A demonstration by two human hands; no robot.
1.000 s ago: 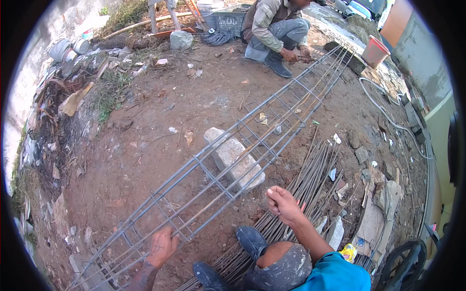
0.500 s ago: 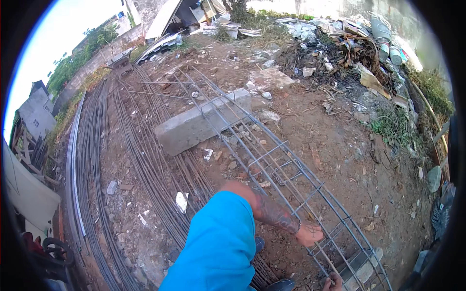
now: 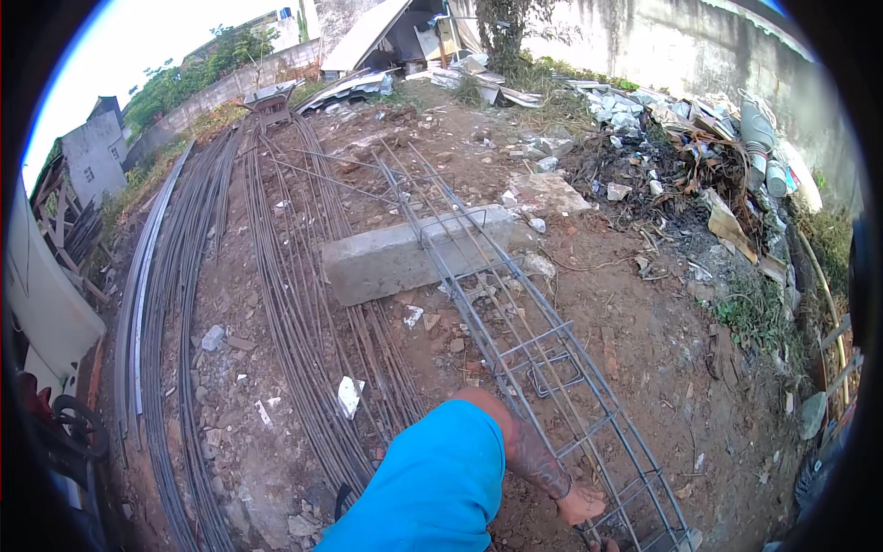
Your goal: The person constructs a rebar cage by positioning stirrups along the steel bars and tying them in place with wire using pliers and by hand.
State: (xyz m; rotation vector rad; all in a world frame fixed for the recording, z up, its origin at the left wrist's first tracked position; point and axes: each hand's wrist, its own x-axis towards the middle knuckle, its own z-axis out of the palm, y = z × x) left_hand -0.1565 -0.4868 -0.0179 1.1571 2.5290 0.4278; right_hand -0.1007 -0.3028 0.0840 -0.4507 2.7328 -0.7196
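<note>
Rebar cage [image 3: 543,359]: a long lattice of steel bars and square ties, lying on the dirt in the head view.
Long axis: it runs from the lower right, by my hand, up and away to the upper middle, where it crosses a grey concrete block [image 3: 414,258].
Where it lies from me: to my right and ahead; its near end sits at the bottom right edge of the picture.
Nearer arm: my right arm, in a blue sleeve [image 3: 432,488], reaches across and down to that near end.
Right hand [image 3: 582,504]: fingers curled around a bar at the cage's near end, touching it; how firmly it grips I cannot tell.
Left hand: not visible in this view, so I cannot tell its state.
Beside the cage: loose rebar bundles [image 3: 303,340] lie on my left, roughly parallel to it; a rubble heap [image 3: 699,166] sits far right.
</note>
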